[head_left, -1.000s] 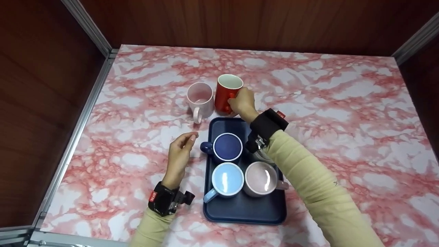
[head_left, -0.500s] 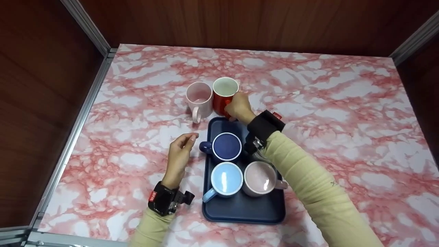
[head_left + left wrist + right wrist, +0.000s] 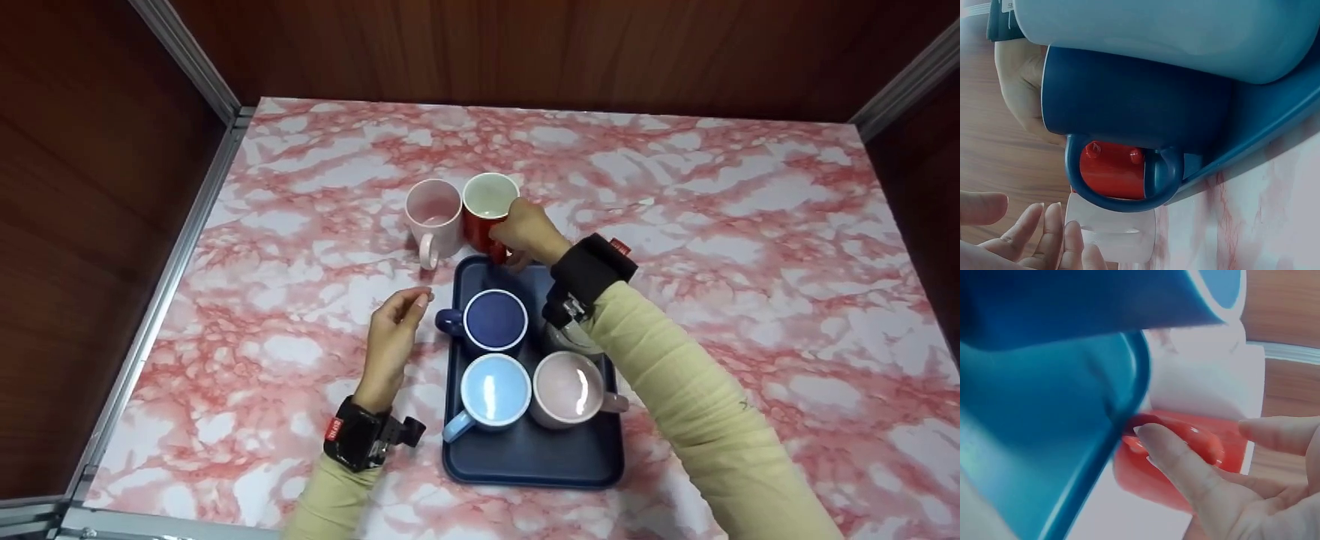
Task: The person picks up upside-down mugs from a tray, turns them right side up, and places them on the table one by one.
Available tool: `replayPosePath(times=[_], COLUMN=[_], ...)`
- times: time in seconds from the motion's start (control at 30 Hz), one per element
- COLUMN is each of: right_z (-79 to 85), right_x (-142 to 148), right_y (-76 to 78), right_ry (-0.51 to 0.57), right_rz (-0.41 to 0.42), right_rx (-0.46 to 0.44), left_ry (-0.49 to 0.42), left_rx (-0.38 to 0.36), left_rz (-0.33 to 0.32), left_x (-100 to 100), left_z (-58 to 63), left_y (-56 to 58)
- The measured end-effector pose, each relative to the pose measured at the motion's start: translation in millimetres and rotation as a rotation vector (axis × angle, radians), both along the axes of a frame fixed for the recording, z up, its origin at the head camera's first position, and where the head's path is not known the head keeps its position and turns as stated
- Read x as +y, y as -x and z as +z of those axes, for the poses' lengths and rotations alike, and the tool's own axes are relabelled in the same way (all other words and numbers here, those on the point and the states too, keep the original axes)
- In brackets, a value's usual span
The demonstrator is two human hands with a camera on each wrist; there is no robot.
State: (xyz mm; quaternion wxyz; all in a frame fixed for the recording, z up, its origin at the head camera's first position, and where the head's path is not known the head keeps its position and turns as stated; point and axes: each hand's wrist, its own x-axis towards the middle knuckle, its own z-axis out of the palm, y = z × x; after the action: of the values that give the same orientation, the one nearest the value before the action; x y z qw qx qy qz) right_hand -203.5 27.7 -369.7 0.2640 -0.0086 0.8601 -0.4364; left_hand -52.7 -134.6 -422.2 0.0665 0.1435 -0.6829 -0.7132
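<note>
My right hand [image 3: 531, 231] is at the handle of a red mug [image 3: 477, 225] with a white inside, just beyond the tray's far edge. In the right wrist view its thumb and fingers stand apart, fingertips right at the red handle [image 3: 1202, 441]. A pale pink mug [image 3: 442, 232] stands close on the red mug's left, its handle toward me. My left hand [image 3: 391, 337] hovers beside the tray with loosely bent fingers and nothing in them. Nearest to it is a dark blue mug [image 3: 496, 321], whose handle points left.
The dark blue tray [image 3: 532, 465] also bears a light blue mug [image 3: 496, 391], a dusty pink mug [image 3: 568, 388] and a greyish vessel [image 3: 571, 337] mostly hidden under the right forearm. Brown wood-grain panels [image 3: 525, 52] enclose the marbled table [image 3: 697, 210].
The red mug has come left and slightly nearer, up beside the pale pink mug. My right hand travelled with it, then its grip on the handle loosened. My left hand stays put.
</note>
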Motion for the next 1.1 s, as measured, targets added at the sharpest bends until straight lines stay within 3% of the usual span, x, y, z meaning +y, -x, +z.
replayPosePath(times=[0.27, 0.53, 0.73, 0.9, 1.1], right_z=[34.7, 53.3, 36.3, 14.4, -8.3], right_x=[19.9, 60.5, 99.1, 128.9, 158.6], right_y=[-1.8, -21.9, -40.4, -59.3, -80.1], right_ry=[0.041, 0.084, 0.098, -0.015, -0.138], right_rz=[0.066, 0.108, 0.233, 0.271, 0.319], right_rx=[0.007, 0.182, 0.366, 0.599, 0.74], left_ry=[-0.021, 0.073, 0.145, 0.212, 0.282], left_rx=[0.018, 0.103, 0.145, 0.196, 0.228], left_rz=[0.005, -0.071, -0.139, -0.234, -0.371], left_x=[2.5, 10.5, 13.2, 17.0, 20.7], left_z=[5.0, 16.6, 18.6, 21.3, 24.9], left_y=[1.2, 2.4, -0.1, -0.9, -2.8])
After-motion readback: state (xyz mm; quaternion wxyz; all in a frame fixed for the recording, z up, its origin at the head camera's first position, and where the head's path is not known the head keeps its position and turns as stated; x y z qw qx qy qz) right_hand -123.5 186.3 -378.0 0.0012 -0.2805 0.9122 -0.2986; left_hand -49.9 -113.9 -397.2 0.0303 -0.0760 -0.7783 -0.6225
